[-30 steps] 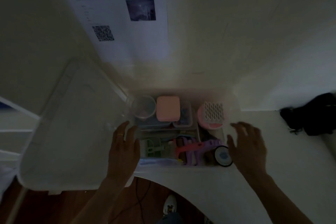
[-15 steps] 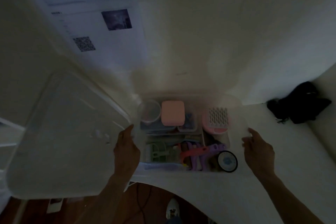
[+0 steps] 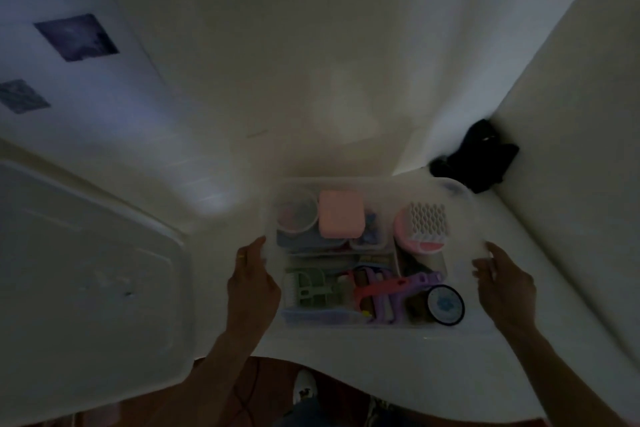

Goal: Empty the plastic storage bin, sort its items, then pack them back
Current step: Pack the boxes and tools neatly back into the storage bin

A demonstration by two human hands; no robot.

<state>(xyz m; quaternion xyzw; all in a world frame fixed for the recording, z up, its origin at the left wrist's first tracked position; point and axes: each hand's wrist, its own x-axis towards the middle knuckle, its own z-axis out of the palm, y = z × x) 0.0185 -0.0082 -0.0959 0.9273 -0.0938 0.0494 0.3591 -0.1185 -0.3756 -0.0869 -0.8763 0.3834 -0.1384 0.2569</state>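
A clear plastic storage bin (image 3: 367,180) stands open on the white table (image 3: 450,367), full of small items. Inside lie a pink box (image 3: 341,214), a round clear tub (image 3: 297,215), a pink dish with a white comb-like piece (image 3: 424,225), green and purple plastic tools (image 3: 381,291) and a black-rimmed round tin (image 3: 445,304). My left hand (image 3: 252,282) grips the bin's left wall. My right hand (image 3: 504,282) grips its right wall. The scene is dim.
The bin's translucent lid (image 3: 86,274) leans at the left, beside the table. A black object (image 3: 479,156) lies in the back right corner against the wall. Papers with dark prints (image 3: 74,36) hang on the wall at left. A shoe (image 3: 304,388) shows below the table edge.
Both hands have closed onto the bin's side walls; the right hand moved outward to the right wall. The view has shifted left relative to the scene, lid now further left.
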